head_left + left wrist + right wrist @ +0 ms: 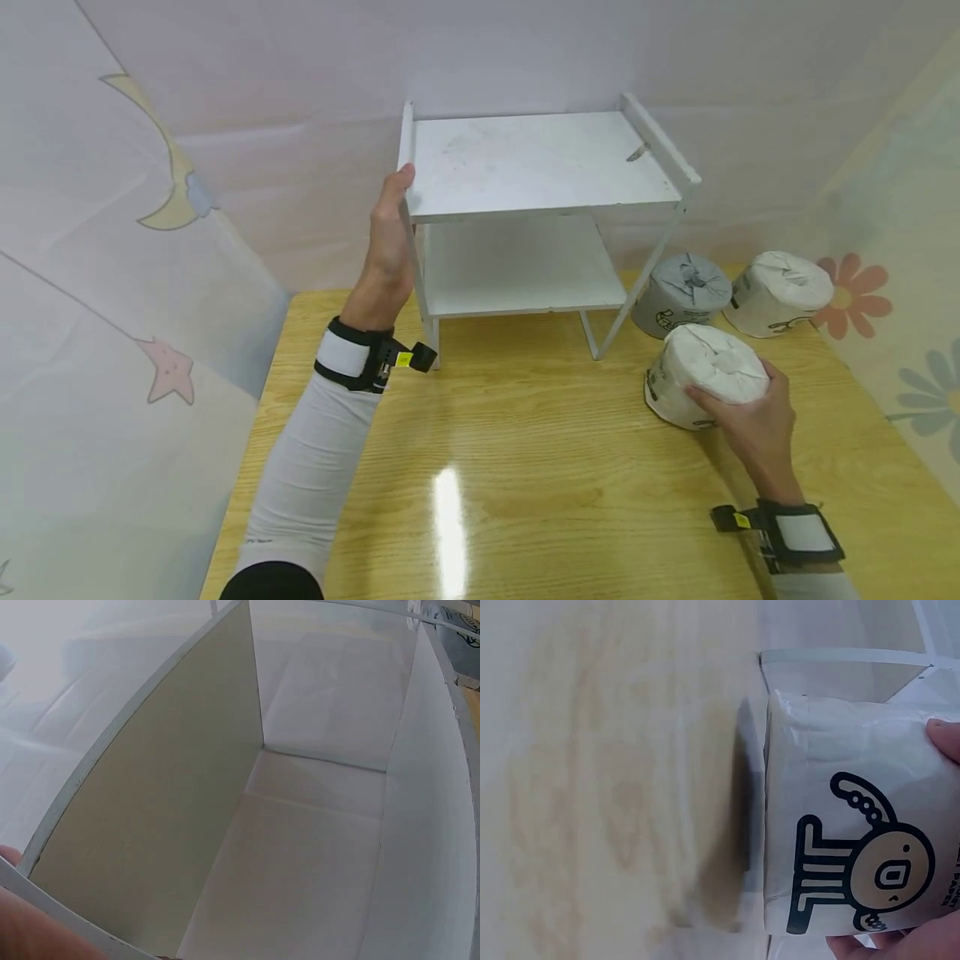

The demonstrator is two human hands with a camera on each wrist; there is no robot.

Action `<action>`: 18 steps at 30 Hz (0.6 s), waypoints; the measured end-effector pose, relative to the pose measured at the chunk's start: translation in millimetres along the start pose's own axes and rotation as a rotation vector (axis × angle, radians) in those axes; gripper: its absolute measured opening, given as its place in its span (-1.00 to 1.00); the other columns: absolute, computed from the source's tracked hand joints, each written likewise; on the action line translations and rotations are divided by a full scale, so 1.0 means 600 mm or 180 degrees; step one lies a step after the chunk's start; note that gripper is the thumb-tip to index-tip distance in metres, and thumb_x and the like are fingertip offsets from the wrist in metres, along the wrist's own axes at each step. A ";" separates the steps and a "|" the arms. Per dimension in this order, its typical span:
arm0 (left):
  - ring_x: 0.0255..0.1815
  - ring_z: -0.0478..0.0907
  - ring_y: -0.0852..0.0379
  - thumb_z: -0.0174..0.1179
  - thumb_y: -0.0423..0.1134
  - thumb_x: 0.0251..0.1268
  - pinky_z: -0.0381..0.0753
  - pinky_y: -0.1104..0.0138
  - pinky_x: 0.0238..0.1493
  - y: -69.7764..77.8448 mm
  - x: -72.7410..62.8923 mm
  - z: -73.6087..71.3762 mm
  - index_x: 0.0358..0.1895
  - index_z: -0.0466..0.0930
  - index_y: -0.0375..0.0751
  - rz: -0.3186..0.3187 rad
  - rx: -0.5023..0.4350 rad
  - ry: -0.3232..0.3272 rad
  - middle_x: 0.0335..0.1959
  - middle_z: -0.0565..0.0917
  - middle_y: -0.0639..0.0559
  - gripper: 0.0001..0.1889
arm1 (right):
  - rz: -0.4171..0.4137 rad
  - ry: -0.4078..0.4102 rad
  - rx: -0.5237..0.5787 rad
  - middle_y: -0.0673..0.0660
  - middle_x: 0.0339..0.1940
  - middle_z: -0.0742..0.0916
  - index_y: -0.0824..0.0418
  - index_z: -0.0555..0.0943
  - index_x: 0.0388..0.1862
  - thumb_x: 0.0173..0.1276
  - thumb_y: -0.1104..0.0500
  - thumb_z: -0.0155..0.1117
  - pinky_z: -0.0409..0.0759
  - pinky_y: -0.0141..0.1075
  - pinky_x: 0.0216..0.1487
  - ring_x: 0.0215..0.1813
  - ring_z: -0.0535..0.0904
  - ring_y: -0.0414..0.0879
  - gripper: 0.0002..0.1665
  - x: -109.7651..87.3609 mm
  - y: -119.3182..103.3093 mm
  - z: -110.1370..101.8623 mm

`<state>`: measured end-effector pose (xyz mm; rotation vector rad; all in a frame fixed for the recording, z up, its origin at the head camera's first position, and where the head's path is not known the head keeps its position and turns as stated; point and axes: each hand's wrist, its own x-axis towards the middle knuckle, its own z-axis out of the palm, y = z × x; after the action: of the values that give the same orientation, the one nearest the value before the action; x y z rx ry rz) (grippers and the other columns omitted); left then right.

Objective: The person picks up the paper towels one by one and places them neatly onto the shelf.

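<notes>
A white two-tier shelf (pixel 525 167) stands on the wooden table against the back wall. My left hand (pixel 390 233) grips its left side frame near the top board, the thumb over the edge. In the left wrist view the shelf's lower board (pixel 431 802) and the underside of its top board (pixel 157 780) show. My right hand (pixel 761 425) holds a wrapped toilet paper roll (pixel 712 367) between thumb and fingers, close over the table. A printed cartoon animal (pixel 889 866) faces the right wrist camera on its white wrapper.
Behind the held roll stand a grey-wrapped toilet paper roll (pixel 686 292) and another white-wrapped roll (pixel 780 292), by the right wall. The wooden table (pixel 525 467) spreads in front of the shelf. Printed cloth walls (pixel 225 133) close in the left, back and right sides.
</notes>
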<state>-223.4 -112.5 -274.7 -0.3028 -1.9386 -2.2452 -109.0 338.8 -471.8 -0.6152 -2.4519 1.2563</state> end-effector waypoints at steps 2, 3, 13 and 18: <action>0.48 -0.13 0.35 -0.30 0.17 0.47 -0.26 0.15 0.47 0.000 0.000 0.000 0.57 -0.04 0.01 -0.0004 0.0014 0.0008 0.53 0.00 0.20 -0.32 | 0.0010 0.0004 -0.0003 0.21 0.46 0.36 0.13 0.11 0.54 -0.07 0.00 0.69 0.23 0.05 0.38 0.38 0.29 0.11 0.28 -0.001 -0.005 -0.002; 0.48 -0.13 0.36 -0.29 0.17 0.47 -0.26 0.15 0.47 0.000 0.000 -0.001 0.57 -0.04 0.01 -0.0006 0.0017 0.0013 0.53 0.00 0.21 -0.32 | 0.0007 0.0008 0.0002 0.21 0.45 0.37 0.12 0.12 0.54 -0.07 0.00 0.69 0.23 0.04 0.38 0.38 0.29 0.11 0.28 -0.001 -0.008 -0.003; 0.48 -0.15 0.36 -0.29 0.18 0.47 -0.27 0.15 0.48 0.000 -0.001 -0.001 0.59 -0.09 0.01 -0.0048 -0.0007 0.0016 0.55 -0.04 0.20 -0.29 | -0.0003 0.0122 -0.0020 0.18 0.42 0.42 0.11 0.19 0.51 -0.11 0.01 0.70 0.29 -0.06 0.32 0.32 0.34 0.08 0.24 -0.015 -0.047 -0.019; 0.50 -0.20 0.35 -0.28 0.20 0.46 -0.32 0.12 0.48 0.001 -0.001 -0.001 0.59 -0.10 0.02 -0.0117 0.0046 0.0047 0.56 -0.08 0.20 -0.28 | 0.0029 0.0154 -0.0039 0.15 0.42 0.42 0.06 0.21 0.52 -0.12 0.02 0.71 0.30 -0.13 0.29 0.32 0.34 0.04 0.24 -0.022 -0.063 -0.027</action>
<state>-222.4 -113.4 -274.4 -0.2500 -1.9678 -2.2484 -98.6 323.6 -432.9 -0.6529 -2.4217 1.2165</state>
